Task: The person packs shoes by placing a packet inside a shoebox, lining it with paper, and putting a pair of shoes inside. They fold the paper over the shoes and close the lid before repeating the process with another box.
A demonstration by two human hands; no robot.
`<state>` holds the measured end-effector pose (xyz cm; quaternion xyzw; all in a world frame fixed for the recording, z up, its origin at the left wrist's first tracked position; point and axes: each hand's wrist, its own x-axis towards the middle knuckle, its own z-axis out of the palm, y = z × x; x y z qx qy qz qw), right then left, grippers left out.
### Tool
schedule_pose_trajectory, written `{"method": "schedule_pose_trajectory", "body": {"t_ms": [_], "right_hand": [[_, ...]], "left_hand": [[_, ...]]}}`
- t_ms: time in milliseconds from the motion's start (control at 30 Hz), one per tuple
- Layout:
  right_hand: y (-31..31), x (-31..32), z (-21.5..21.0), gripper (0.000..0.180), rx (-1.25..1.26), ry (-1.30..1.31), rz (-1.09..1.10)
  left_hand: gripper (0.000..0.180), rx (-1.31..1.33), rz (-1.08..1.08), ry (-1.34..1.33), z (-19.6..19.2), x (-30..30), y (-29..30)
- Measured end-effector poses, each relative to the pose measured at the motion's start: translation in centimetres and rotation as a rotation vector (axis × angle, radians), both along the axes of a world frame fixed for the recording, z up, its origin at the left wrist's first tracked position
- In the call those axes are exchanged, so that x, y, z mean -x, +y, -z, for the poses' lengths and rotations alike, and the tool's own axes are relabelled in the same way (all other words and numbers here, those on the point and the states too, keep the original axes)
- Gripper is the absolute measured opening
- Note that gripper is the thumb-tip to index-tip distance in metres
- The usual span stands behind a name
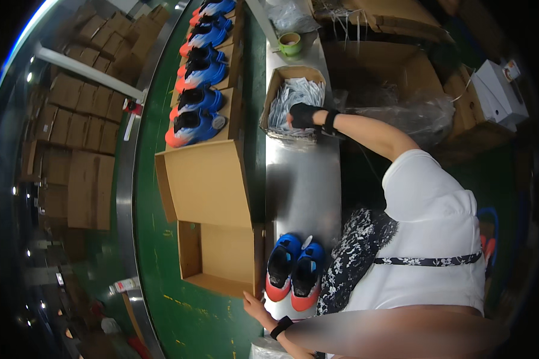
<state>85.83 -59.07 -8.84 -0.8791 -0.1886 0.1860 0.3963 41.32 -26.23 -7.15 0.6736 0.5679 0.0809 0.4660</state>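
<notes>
At the upper middle, my right hand (303,116), in a black glove with bare fingertips, reaches into a cardboard box of white sachets (293,96). Its fingers are curled down among the sachets, and what they grip is hidden. My left hand (256,307) is at the lower middle, fingers stretched out toward the near corner of an open shoebox (227,248). The shoebox is bare inside, its lid (203,182) folded back. Beside it, on the metal bench (302,185), a pair of blue, black and orange sneakers (293,272) stands upright; a small tag shows between them.
Several open boxes with matching sneakers (200,66) line the green conveyor belt (173,323). A green cup (290,45) stands beyond the sachet box. Large cartons with clear plastic (413,119) and a white box (497,96) are at the upper right. Stacked cartons (90,179) fill the left.
</notes>
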Motion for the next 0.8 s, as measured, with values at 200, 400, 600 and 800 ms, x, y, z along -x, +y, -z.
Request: {"method": "schedule_pose_trajectory", "body": {"t_ms": [200,400,600,800], "right_hand": [[1.8,3.9,-8.3,0.015,-0.669,0.068,0.177],[13.4,12.6,-13.1,0.017,-0.712,0.123,-0.315],[23.4,20.2,-8.4,0.039,-0.401,-0.344,-0.863],[24.7,22.4,-4.6,0.042,0.193,-0.331,-1.476]], "left_hand": [[0.052,-0.005,-0.041,-0.277,-1.2,2.8,0.0],[0.045,-0.116,-0.339,-0.341,-1.0,9.8,1.0],[0.037,-0.645,-0.466,0.053,4.5,23.2,2.8],[0.046,-0.325,-0.548,0.861,5.0,26.9,-2.7]]}}
